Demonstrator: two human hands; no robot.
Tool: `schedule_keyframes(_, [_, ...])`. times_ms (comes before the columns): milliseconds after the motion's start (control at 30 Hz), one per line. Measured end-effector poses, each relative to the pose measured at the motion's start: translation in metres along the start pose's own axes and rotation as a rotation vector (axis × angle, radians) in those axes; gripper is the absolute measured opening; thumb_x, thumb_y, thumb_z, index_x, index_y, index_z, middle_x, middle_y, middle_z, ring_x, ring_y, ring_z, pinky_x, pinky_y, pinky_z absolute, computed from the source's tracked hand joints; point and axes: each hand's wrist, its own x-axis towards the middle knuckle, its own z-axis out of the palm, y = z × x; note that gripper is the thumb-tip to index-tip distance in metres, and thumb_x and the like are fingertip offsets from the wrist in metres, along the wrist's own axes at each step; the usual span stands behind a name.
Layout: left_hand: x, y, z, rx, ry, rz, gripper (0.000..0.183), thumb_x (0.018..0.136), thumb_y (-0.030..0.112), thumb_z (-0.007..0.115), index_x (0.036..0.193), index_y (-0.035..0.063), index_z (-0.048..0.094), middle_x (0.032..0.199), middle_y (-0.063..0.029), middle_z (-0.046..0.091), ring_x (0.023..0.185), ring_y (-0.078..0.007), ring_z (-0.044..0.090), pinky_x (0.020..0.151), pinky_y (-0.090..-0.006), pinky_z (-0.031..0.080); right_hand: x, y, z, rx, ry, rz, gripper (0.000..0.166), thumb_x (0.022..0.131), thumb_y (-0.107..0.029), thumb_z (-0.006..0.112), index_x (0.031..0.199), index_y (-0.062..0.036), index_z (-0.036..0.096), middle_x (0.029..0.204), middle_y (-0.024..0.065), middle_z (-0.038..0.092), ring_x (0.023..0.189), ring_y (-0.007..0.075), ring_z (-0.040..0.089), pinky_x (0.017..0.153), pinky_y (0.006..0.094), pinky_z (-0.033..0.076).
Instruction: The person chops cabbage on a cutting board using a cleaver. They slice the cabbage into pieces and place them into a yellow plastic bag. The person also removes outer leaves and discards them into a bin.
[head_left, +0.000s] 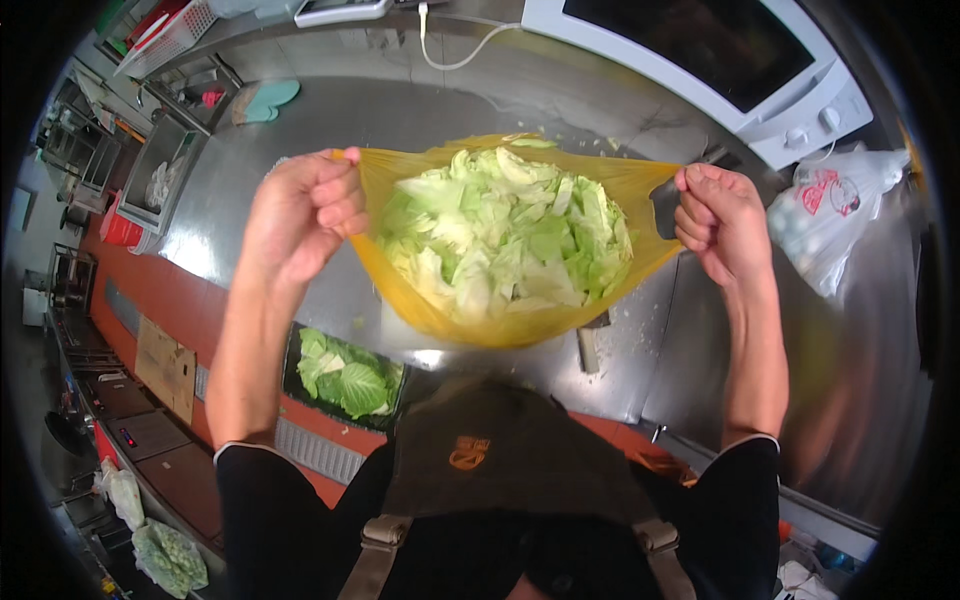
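Observation:
A yellow plastic bag (517, 334) is stretched wide between my two hands, its mouth facing up. Cut cabbage leaves (495, 232), pale green and white, heap inside it. My left hand (311, 202) pinches the bag's left side near a handle loop. On the opposite side, my right hand (720, 214) is closed around the other handle, and a gap shows inside that loop. Beneath the bag lies a pale board, mostly hidden. The handle of a knife or cleaver (588, 351) sticks out below the bag's right part.
The stainless steel worktop (360, 112) carries a teal oven mitt (270, 100), a white microwave (720, 67) and a white plastic bag (832, 210) of round items. A black bin (289, 367) of cabbage leaves (352, 379) stands at floor level, left of me. Cabbage scraps dot the worktop.

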Motion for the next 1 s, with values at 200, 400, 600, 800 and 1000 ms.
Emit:
schedule_keyframes(200, [-0.03, 0.032, 0.007, 0.234, -0.13, 0.292, 0.03, 0.105, 0.016, 0.054, 0.127, -0.0021, 0.061, 0.066, 0.005, 0.041, 0.052, -0.0063, 0.042, 0.052, -0.0255, 0.046, -0.01, -0.03, 0.012, 0.068, -0.05, -0.183, 0.02, 0.107, -0.013, 0.051, 0.1, 0.0011, 0.063, 0.058, -0.0072, 0.034, 0.045, 0.0029, 0.028, 0.041, 0.0198, 0.022])
schedule_keyframes(400, [-0.034, -0.044, -0.014, 0.161, 0.231, -0.121, 0.016, 0.094, 0.004, 0.053, 0.107, -0.0006, 0.06, 0.063, 0.0026, 0.042, 0.049, -0.0122, 0.043, 0.05, -0.0308, 0.046, -0.014, 0.079, 0.009, 0.115, 0.07, 0.24, 0.018, 0.103, -0.013, 0.058, 0.093, -0.0001, 0.064, 0.059, -0.0046, 0.041, 0.047, 0.007, 0.033, 0.044, 0.0248, 0.025])
schedule_keyframes(600, [-0.021, 0.041, 0.025, 0.203, 0.047, -0.017, 0.018, 0.096, 0.007, 0.052, 0.11, -0.0013, 0.06, 0.063, 0.0072, 0.036, 0.049, -0.0071, 0.034, 0.049, -0.0252, 0.036, -0.001, -0.025, 0.014, 0.025, -0.042, -0.008, 0.018, 0.104, -0.012, 0.055, 0.095, 0.0022, 0.062, 0.059, -0.007, 0.034, 0.046, 0.0044, 0.026, 0.043, 0.0238, 0.021])
schedule_keyframes(800, [-0.025, 0.027, 0.025, 0.292, -0.068, 0.179, 0.021, 0.101, 0.012, 0.056, 0.115, -0.0028, 0.06, 0.063, 0.0015, 0.046, 0.049, -0.0107, 0.047, 0.052, -0.03, 0.049, -0.021, -0.024, 0.023, 0.069, -0.037, -0.075, 0.017, 0.104, -0.013, 0.055, 0.101, 0.0011, 0.063, 0.06, -0.0051, 0.04, 0.044, 0.0049, 0.032, 0.041, 0.0214, 0.026])
schedule_keyframes(1000, [-0.046, -0.051, -0.012, 0.272, 0.182, -0.205, 0.018, 0.094, 0.0, 0.051, 0.11, -0.006, 0.058, 0.063, -0.0022, 0.049, 0.048, -0.0158, 0.051, 0.055, -0.0344, 0.054, -0.031, 0.071, 0.022, 0.115, 0.011, 0.344, 0.012, 0.1, -0.008, 0.057, 0.101, 0.0009, 0.064, 0.06, -0.0034, 0.042, 0.046, 0.006, 0.035, 0.044, 0.0243, 0.026])
